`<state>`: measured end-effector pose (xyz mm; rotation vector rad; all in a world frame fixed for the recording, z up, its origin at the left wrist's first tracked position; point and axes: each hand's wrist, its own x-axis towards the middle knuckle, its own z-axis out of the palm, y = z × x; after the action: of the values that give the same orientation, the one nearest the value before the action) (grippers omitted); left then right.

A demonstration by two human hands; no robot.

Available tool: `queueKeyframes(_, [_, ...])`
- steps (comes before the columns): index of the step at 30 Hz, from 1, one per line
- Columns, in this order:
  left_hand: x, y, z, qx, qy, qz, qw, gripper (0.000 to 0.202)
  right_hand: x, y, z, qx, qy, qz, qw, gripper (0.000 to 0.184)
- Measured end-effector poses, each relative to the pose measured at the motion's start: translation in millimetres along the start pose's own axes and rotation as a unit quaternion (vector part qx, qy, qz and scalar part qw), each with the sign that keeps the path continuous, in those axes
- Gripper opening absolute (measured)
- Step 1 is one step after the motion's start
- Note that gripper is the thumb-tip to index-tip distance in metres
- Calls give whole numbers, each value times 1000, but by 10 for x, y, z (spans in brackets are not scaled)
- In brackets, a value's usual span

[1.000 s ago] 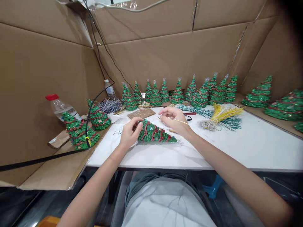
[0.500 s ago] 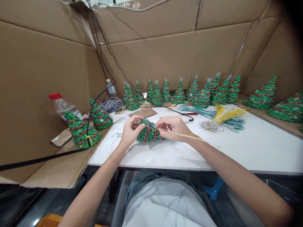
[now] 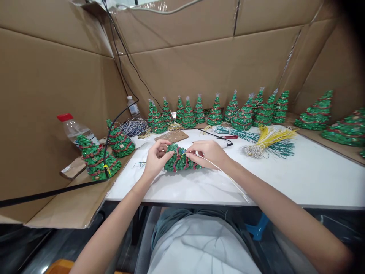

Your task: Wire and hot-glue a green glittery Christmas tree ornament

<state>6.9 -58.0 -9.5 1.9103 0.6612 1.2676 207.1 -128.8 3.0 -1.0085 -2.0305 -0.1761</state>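
A small green Christmas tree figure (image 3: 179,161) with red garlands lies on its side on the white table (image 3: 285,182), close to the front edge. My left hand (image 3: 158,156) is closed around its left end, thumb and fingers on the tree. My right hand (image 3: 207,153) pinches a thin white and yellow wire (image 3: 228,176) against the tree's upper side. The wire's long tail runs right and down toward the table's front edge. Where its tip meets the tree is hidden by my fingers.
Several finished-looking trees (image 3: 216,111) stand along the back. Bundled yellow wires (image 3: 269,139) and green wires (image 3: 285,148) lie right. A soldering iron (image 3: 224,143) rests behind my right hand, its black cable (image 3: 159,99) crossing left. A red-capped bottle (image 3: 74,127) stands left.
My right fingers have shifted slightly on the wire. Its tail has swung down from along my forearm to the table's front edge. My left hand still holds the tree.
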Motion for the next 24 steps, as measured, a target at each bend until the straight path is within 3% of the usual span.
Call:
queueKeyframes(5, [-1,-19,-4,2,-2,6,1000,24,-2,-21,14,3,11,-4,1000,14])
queueKeyframes(12, [-10,-7,-15,3,-3,8,1000,24,1,-59,0,50,35,-60,996,16])
queueKeyframes(24, [-14,0,-11,5,1,6,1000,24,-24,-39,42,-46,23,-85,995,17])
